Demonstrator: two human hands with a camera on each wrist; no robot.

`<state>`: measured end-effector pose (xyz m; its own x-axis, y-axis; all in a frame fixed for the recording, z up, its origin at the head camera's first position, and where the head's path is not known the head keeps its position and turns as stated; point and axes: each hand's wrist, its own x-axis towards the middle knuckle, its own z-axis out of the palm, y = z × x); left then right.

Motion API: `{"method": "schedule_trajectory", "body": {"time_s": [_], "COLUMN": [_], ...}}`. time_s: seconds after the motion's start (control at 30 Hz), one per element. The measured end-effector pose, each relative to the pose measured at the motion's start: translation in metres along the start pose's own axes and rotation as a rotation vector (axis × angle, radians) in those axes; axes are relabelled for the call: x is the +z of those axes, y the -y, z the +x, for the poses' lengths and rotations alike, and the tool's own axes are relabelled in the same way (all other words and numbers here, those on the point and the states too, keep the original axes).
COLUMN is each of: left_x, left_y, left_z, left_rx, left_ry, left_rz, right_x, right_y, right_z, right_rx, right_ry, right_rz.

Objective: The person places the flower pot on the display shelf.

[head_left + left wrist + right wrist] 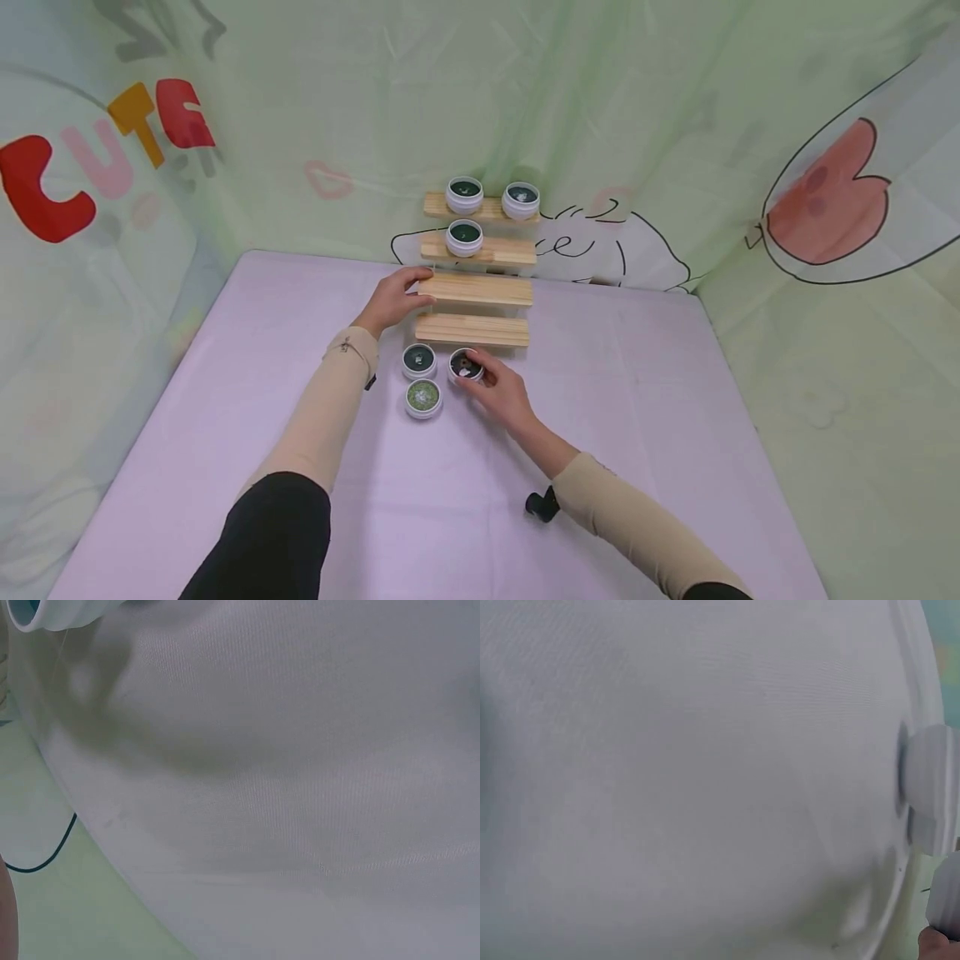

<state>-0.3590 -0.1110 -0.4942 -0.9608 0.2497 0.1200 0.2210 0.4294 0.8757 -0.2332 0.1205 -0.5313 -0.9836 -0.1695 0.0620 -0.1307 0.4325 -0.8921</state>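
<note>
In the head view a wooden tiered display rack with several plank steps stands against the back. My left hand grips its left end, fingers over the second step from the bottom and thumb lower down. Just in front of the rack my right hand pinches a small round white jar with a dark top, thumb and fingers on opposite sides of the rim. To its left are another dark-topped jar and a green speckled one. Fingertips at a jar show at the right wrist view's edge.
Two dark-topped jars, one left and one right, stand on the top step, with a third jar on the step below. A lilac cloth covers the table. Printed curtains hang close behind and at both sides.
</note>
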Motion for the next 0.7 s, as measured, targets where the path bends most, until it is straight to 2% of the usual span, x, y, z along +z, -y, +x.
{"method": "schedule_trajectory", "body": {"time_s": [0.13, 0.3, 0.57, 0.7], "left_x": [0.000, 0.000, 0.001, 0.001], "left_y": [0.000, 0.000, 0.002, 0.002], "left_z": [0.000, 0.000, 0.000, 0.000], "left_rx": [0.002, 0.006, -0.004, -0.007], "left_ry": [-0.001, 0.001, 0.006, 0.004], "left_rz": [0.010, 0.017, 0.004, 0.005], "right_x": [-0.010, -0.024, -0.046, -0.057], "right_y": [0.012, 0.025, 0.043, 0.053], "right_z": [0.000, 0.007, 0.030, 0.044], "right_rx": [0.015, 0.026, 0.017, 0.032], "right_ry": [0.016, -0.002, -0.069, -0.108], "right_rz": [0.019, 0.021, 0.073, 0.058]}}
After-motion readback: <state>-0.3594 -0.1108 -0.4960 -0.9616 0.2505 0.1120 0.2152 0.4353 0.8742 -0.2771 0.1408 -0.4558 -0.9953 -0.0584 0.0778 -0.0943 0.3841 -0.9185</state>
